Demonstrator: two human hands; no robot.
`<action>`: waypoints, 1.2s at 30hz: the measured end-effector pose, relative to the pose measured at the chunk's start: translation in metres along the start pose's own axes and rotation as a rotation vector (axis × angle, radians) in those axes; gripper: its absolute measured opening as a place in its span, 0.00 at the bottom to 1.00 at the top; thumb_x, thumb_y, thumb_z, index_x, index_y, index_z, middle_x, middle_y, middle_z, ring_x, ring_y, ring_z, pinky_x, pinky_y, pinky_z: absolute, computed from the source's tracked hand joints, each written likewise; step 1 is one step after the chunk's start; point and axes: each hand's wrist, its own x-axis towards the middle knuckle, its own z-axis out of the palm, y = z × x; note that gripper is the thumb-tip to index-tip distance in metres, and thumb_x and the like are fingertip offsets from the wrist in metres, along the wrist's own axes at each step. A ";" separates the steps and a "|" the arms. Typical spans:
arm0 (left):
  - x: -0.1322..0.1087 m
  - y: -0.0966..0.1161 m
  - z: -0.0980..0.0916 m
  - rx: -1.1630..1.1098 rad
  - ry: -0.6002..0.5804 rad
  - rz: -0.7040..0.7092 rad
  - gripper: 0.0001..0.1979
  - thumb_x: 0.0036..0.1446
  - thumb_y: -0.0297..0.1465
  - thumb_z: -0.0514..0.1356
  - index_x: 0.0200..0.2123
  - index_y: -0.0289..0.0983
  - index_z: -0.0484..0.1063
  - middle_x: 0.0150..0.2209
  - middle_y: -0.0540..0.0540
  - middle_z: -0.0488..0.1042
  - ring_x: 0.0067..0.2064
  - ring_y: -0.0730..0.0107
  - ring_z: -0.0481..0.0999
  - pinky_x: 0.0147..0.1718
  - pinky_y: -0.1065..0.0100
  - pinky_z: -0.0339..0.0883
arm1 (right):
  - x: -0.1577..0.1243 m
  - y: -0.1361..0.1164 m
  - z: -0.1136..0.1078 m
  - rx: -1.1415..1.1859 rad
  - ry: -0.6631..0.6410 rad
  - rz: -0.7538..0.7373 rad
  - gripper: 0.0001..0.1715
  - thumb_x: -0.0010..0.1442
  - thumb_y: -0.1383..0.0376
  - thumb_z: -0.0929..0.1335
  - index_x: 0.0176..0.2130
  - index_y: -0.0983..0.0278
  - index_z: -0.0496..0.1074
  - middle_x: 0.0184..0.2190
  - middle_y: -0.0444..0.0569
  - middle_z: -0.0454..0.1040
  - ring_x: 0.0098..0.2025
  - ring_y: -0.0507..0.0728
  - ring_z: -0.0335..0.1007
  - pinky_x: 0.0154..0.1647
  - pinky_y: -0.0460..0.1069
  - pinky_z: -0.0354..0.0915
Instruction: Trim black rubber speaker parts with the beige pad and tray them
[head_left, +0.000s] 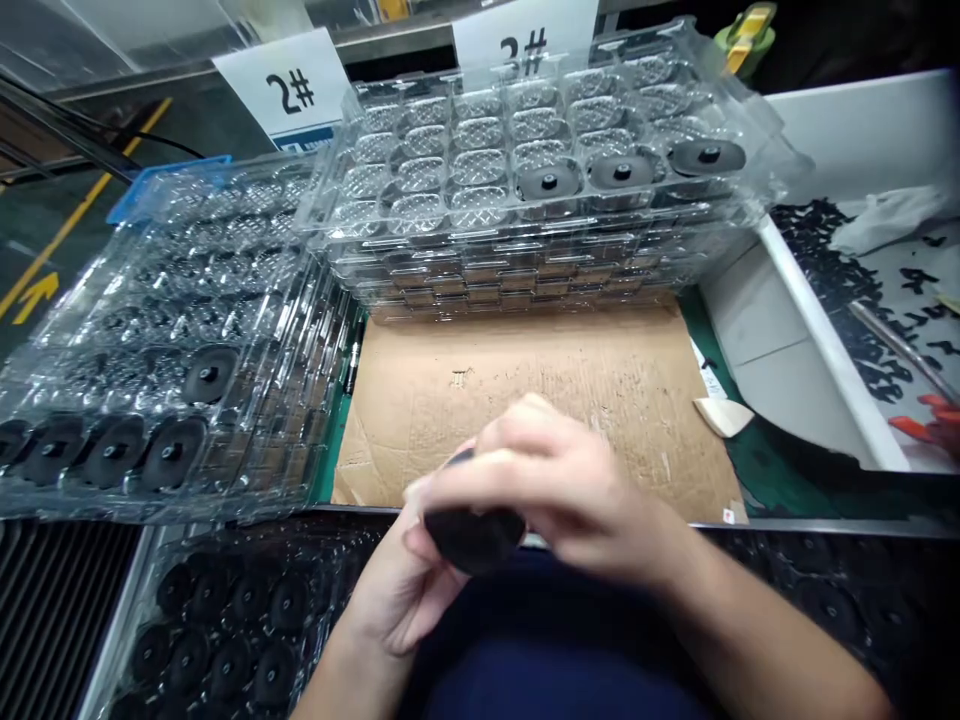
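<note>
Both my hands meet close to my body, below the cardboard sheet (pixel 525 390). My left hand (pixel 397 590) cups a black round part (pixel 472 535) from underneath, fingers curled around it. My right hand (pixel 570 490) lies over the top of the same part, its fingers pinched on the upper edge and slightly blurred by motion. Most of the part is hidden between the two hands.
A stack of clear blister trays (pixel 540 190) at the back holds three black discs in its top tray. Another tray stack (pixel 172 340) at left holds several discs. More filled trays (pixel 225 640) sit lower left. A white bin (pixel 862 290) with small black pieces stands right.
</note>
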 end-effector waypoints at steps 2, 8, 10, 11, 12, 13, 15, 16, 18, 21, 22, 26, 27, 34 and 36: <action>-0.004 0.006 -0.003 -0.074 -0.123 -0.072 0.30 0.41 0.40 0.66 0.50 0.39 0.69 0.50 0.41 0.72 0.50 0.50 0.71 0.46 0.61 0.69 | -0.010 0.013 0.000 -0.008 0.105 0.246 0.17 0.64 0.69 0.58 0.48 0.61 0.68 0.38 0.47 0.71 0.40 0.51 0.65 0.43 0.47 0.61; -0.003 0.014 -0.018 -0.190 -0.238 -0.174 0.27 0.45 0.38 0.64 0.51 0.42 0.67 0.55 0.44 0.68 0.54 0.52 0.68 0.48 0.63 0.67 | -0.083 0.055 0.040 -0.110 0.078 0.674 0.18 0.63 0.65 0.59 0.51 0.62 0.64 0.46 0.51 0.70 0.47 0.58 0.67 0.46 0.54 0.64; -0.001 0.012 -0.017 -0.194 -0.233 -0.196 0.26 0.46 0.37 0.63 0.50 0.42 0.68 0.54 0.43 0.69 0.53 0.53 0.69 0.47 0.64 0.68 | -0.097 0.060 0.049 -0.115 0.066 0.700 0.18 0.62 0.65 0.59 0.51 0.65 0.63 0.43 0.54 0.72 0.43 0.59 0.69 0.42 0.56 0.66; 0.000 0.012 -0.016 -0.192 -0.234 -0.205 0.25 0.46 0.37 0.63 0.50 0.42 0.68 0.53 0.43 0.70 0.53 0.54 0.69 0.47 0.64 0.68 | -0.097 0.059 0.048 -0.122 0.092 0.717 0.18 0.62 0.65 0.59 0.51 0.66 0.62 0.43 0.55 0.72 0.41 0.59 0.70 0.40 0.55 0.67; 0.000 0.011 -0.014 -0.185 -0.236 -0.216 0.25 0.46 0.37 0.63 0.50 0.42 0.68 0.53 0.43 0.70 0.52 0.53 0.69 0.46 0.64 0.69 | -0.094 0.055 0.045 -0.132 0.131 0.737 0.18 0.63 0.65 0.58 0.52 0.66 0.60 0.43 0.55 0.71 0.41 0.59 0.70 0.38 0.55 0.67; 0.000 0.011 -0.013 -0.176 -0.241 -0.227 0.25 0.46 0.37 0.63 0.50 0.42 0.68 0.52 0.43 0.71 0.52 0.53 0.70 0.46 0.64 0.69 | -0.087 0.048 0.038 -0.138 0.184 0.744 0.18 0.63 0.65 0.58 0.53 0.66 0.59 0.44 0.55 0.71 0.41 0.58 0.70 0.38 0.53 0.66; -0.001 0.010 -0.010 -0.158 -0.256 -0.235 0.25 0.45 0.37 0.64 0.49 0.42 0.69 0.51 0.44 0.72 0.51 0.54 0.71 0.45 0.64 0.70 | -0.066 0.026 0.022 -0.158 0.288 0.648 0.18 0.63 0.65 0.59 0.53 0.61 0.58 0.47 0.52 0.69 0.45 0.56 0.67 0.40 0.50 0.65; -0.002 0.010 -0.009 -0.149 -0.259 -0.233 0.24 0.45 0.37 0.64 0.48 0.42 0.70 0.50 0.44 0.73 0.50 0.55 0.72 0.46 0.65 0.69 | -0.054 0.014 0.014 -0.167 0.313 0.528 0.18 0.63 0.66 0.60 0.53 0.59 0.59 0.47 0.49 0.69 0.45 0.55 0.66 0.41 0.49 0.63; -0.003 0.008 -0.010 -0.120 -0.249 -0.220 0.19 0.46 0.37 0.64 0.44 0.41 0.73 0.47 0.47 0.75 0.50 0.60 0.72 0.48 0.67 0.66 | -0.033 -0.008 0.003 -0.198 0.212 0.213 0.17 0.64 0.67 0.59 0.52 0.57 0.63 0.42 0.45 0.72 0.39 0.52 0.67 0.37 0.49 0.60; -0.004 0.003 -0.013 -0.048 -0.161 -0.160 0.13 0.46 0.37 0.64 0.36 0.39 0.77 0.41 0.49 0.77 0.45 0.67 0.75 0.47 0.71 0.66 | -0.017 -0.024 0.000 -0.225 -0.014 0.134 0.18 0.64 0.70 0.57 0.50 0.59 0.67 0.33 0.44 0.73 0.31 0.51 0.64 0.32 0.49 0.54; -0.004 0.002 -0.013 -0.019 -0.122 -0.138 0.12 0.46 0.37 0.65 0.35 0.38 0.77 0.39 0.49 0.78 0.43 0.69 0.76 0.44 0.72 0.68 | -0.015 -0.026 0.002 -0.263 -0.038 0.204 0.18 0.63 0.71 0.57 0.49 0.60 0.68 0.31 0.44 0.72 0.30 0.51 0.63 0.31 0.50 0.52; -0.003 -0.005 -0.007 0.131 0.035 -0.110 0.16 0.58 0.35 0.51 0.37 0.34 0.76 0.30 0.48 0.76 0.38 0.69 0.76 0.36 0.72 0.72 | -0.008 -0.027 0.011 -0.334 -0.033 0.108 0.16 0.64 0.68 0.58 0.47 0.60 0.70 0.24 0.43 0.69 0.27 0.51 0.60 0.29 0.50 0.48; -0.003 -0.006 -0.005 0.151 0.048 -0.098 0.17 0.59 0.37 0.49 0.36 0.35 0.76 0.31 0.48 0.75 0.40 0.69 0.76 0.32 0.72 0.72 | -0.006 -0.025 0.011 -0.266 -0.038 0.018 0.17 0.65 0.67 0.57 0.47 0.59 0.70 0.24 0.42 0.69 0.27 0.51 0.61 0.30 0.50 0.49; -0.010 0.006 -0.016 -0.053 -0.230 -0.026 0.28 0.40 0.42 0.66 0.48 0.47 0.70 0.50 0.45 0.73 0.50 0.61 0.73 0.50 0.68 0.63 | -0.035 0.020 -0.004 -0.029 0.087 0.363 0.16 0.62 0.70 0.61 0.47 0.56 0.69 0.40 0.44 0.74 0.40 0.52 0.67 0.39 0.49 0.60; -0.011 0.009 -0.020 -0.071 -0.257 -0.051 0.27 0.43 0.41 0.65 0.49 0.48 0.68 0.52 0.45 0.71 0.51 0.60 0.71 0.51 0.67 0.61 | -0.059 0.036 0.009 -0.040 0.109 0.469 0.16 0.62 0.69 0.62 0.48 0.56 0.69 0.42 0.45 0.74 0.41 0.52 0.68 0.40 0.49 0.62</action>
